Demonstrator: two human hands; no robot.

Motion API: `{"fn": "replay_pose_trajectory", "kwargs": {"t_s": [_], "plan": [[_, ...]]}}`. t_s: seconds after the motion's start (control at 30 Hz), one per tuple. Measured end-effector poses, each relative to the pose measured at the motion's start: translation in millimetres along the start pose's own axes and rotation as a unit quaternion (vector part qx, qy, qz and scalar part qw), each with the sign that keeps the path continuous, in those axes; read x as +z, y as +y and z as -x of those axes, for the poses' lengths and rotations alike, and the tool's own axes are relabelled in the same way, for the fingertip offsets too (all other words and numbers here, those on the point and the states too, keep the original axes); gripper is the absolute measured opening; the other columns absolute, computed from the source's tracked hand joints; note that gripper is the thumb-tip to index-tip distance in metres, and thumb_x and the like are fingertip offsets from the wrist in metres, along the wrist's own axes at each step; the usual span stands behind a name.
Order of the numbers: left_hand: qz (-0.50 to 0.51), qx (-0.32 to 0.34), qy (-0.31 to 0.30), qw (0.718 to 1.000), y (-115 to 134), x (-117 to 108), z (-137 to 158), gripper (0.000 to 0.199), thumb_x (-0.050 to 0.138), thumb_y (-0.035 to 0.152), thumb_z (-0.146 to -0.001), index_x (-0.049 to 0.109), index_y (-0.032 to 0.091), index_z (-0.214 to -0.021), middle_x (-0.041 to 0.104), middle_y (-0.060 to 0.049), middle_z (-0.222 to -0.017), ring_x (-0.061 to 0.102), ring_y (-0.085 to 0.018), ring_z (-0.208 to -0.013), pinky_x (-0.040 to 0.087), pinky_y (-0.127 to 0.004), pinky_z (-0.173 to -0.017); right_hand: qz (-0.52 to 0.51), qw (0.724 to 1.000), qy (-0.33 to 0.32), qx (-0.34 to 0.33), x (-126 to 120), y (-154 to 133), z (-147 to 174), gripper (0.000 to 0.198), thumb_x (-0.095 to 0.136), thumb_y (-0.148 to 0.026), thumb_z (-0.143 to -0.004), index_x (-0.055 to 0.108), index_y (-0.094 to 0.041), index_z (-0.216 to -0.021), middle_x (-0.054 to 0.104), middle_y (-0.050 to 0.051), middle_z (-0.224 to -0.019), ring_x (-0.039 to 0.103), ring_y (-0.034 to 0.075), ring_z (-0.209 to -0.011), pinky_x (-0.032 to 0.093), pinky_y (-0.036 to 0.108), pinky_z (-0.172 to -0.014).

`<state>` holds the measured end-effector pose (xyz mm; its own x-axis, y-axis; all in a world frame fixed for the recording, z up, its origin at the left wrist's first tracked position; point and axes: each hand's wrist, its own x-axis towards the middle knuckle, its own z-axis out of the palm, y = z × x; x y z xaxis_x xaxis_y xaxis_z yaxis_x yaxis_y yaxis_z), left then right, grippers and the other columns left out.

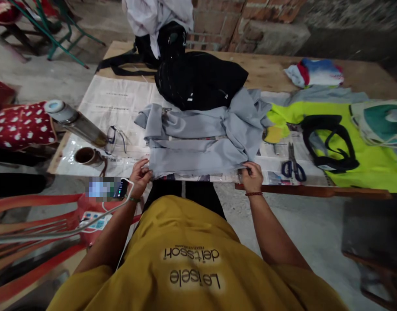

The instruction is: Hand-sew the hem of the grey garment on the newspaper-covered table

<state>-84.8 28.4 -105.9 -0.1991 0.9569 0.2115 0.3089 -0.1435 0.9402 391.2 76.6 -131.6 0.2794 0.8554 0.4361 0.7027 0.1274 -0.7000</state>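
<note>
A pair of grey trousers, or a similar grey garment (195, 157), lies along the table's front edge, its near strip spread flat and its right part bunched. My left hand (141, 173) pinches the near left corner of the cloth between thumb and fingers. At the near right edge, my right hand (251, 175) is closed on the same cloth. Behind the garment a black backpack (201, 80) lies against its far folds. Dark-handled scissors (293, 166) rest to the right of my right hand.
Newspaper covers the wooden table (266, 65). At left stand a steel thermos (77, 123), a brown mug (88, 156) and eyeglasses (116, 138). A bright yellow garment (376, 168) and an iron (385, 119) lie at right. A red chair (39, 203) holds a power strip (96, 220).
</note>
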Motion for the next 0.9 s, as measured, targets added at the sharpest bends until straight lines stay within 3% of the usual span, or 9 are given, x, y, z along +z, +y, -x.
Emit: {"fn": "replay_pose_trajectory", "kwargs": {"t_s": [0.2, 0.5, 0.63, 0.77, 0.9], "plan": [[-0.101, 0.021, -0.04, 0.994, -6.4, -6.6, 1.4, 0.06, 0.066, 0.014, -0.075, 0.059, 0.025, -0.133, 0.054, -0.008, -0.129, 0.06, -0.015, -0.092, 0.06, -0.027, -0.076, 0.009, 0.999, 0.032, 0.027, 1.2, 3.5, -1.1, 0.007, 0.053, -0.025, -0.074, 0.059, -0.023, -0.077, 0.07, 0.007, -0.099, 0.065, 0.021, -0.098, 0.053, 0.039, -0.094], [-0.178, 0.067, -0.08, 0.979, -7.7, -7.1, 9.9, 0.073, 0.055, 0.004, -0.073, 0.05, 0.025, -0.144, 0.046, -0.01, -0.136, 0.055, -0.01, -0.083, 0.059, -0.026, -0.075, 0.051, 0.998, 0.025, 0.037, -0.5, -0.8, -1.2, 0.005, 0.05, -0.02, -0.072, 0.052, -0.024, -0.071, 0.07, 0.007, -0.099, 0.066, 0.021, -0.098, 0.052, 0.038, -0.095], [-0.197, 0.117, -0.089, 0.969, -3.0, -8.3, 11.3, 0.074, 0.052, 0.003, -0.075, 0.049, 0.027, -0.145, 0.046, -0.012, -0.139, 0.058, -0.012, -0.087, 0.06, -0.028, -0.076, 0.049, 0.998, 0.018, 0.046, -1.5, -2.9, -1.3, 0.005, 0.05, -0.02, -0.072, 0.053, -0.024, -0.071, 0.069, 0.007, -0.099, 0.065, 0.021, -0.099, 0.051, 0.039, -0.096], [-0.23, 0.181, -0.102, 0.951, 1.9, -7.5, 14.8, 0.068, 0.049, 0.001, -0.076, 0.055, 0.026, -0.139, 0.045, -0.013, -0.145, 0.062, -0.019, -0.105, 0.061, -0.035, -0.086, 0.019, 0.998, 0.02, 0.053, -1.1, -3.4, -1.3, 0.004, 0.051, -0.021, -0.071, 0.054, -0.023, -0.071, 0.068, 0.008, -0.099, 0.065, 0.022, -0.1, 0.051, 0.04, -0.097], [-0.283, 0.173, -0.103, 0.938, 4.3, -3.2, 19.1, 0.05, 0.051, 0.003, -0.08, 0.067, 0.021, -0.124, 0.051, -0.014, -0.145, 0.061, -0.025, -0.115, 0.058, -0.043, -0.098, -0.001, 0.997, 0.022, 0.07, 0.7, -3.0, -0.8, 0.006, 0.052, -0.022, -0.069, 0.057, -0.023, -0.073, 0.068, 0.007, -0.098, 0.065, 0.021, -0.1, 0.051, 0.039, -0.098]]}}
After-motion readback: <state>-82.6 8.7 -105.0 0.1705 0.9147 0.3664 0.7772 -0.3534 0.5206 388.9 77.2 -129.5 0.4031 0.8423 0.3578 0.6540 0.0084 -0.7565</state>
